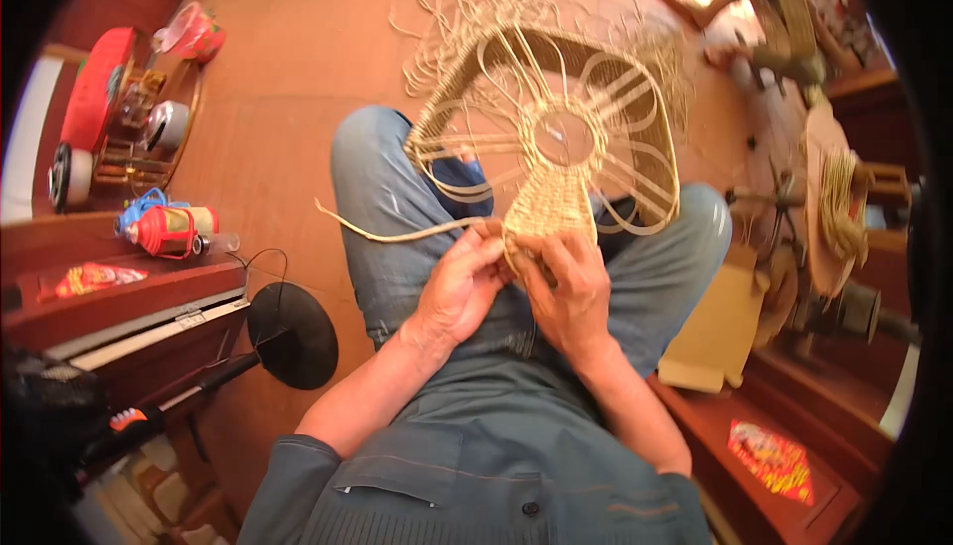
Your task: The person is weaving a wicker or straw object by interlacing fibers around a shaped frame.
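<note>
Square tan woven-cord frame with round centre (528, 145) — spanning between blue-denim knees (367, 163) | Left hand (460, 284): fingers pinching loose pale cord (397, 236) beside the near woven panel (549, 209) | Right hand (569, 292): fingers gripping that panel's near end — cord trailing leftward.

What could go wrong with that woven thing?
The long cord by the left hand might snag or slip loose. The thin loops look bendy, so a bump could spoil their shape. And the messy strands on the floor could get tangled.
</note>
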